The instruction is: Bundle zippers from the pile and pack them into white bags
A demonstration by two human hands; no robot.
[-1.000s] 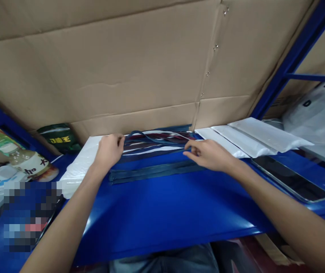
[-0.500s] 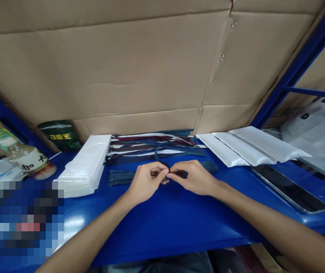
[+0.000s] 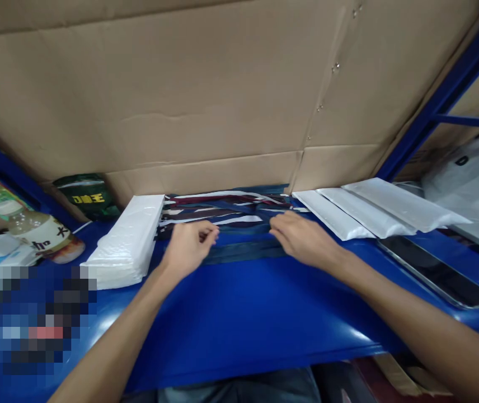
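A loose pile of long fabric strips (image 3: 226, 206) in dark blue, maroon and white lies at the back of the blue table (image 3: 243, 313). In front of it sits a neat stack of dark blue strips (image 3: 243, 252). My left hand (image 3: 187, 246) hovers at the left end of that stack, fingers curled in a pinch. My right hand (image 3: 302, 240) is at the right end, palm down, fingertips pressed together. One dark blue strip (image 3: 242, 228) runs straight between the two hands.
A stack of white plastic bags (image 3: 124, 243) lies left of the strips, with white padded packets (image 3: 374, 210) to the right. A phone (image 3: 436, 271) rests far right, and a bottle (image 3: 33, 235) and a green pouch (image 3: 84, 196) far left. Cardboard walls the back.
Half a second ago both hands met in the middle, pinching a looped strip. They have since moved apart and back, drawing the strip out straight over the dark blue stack.
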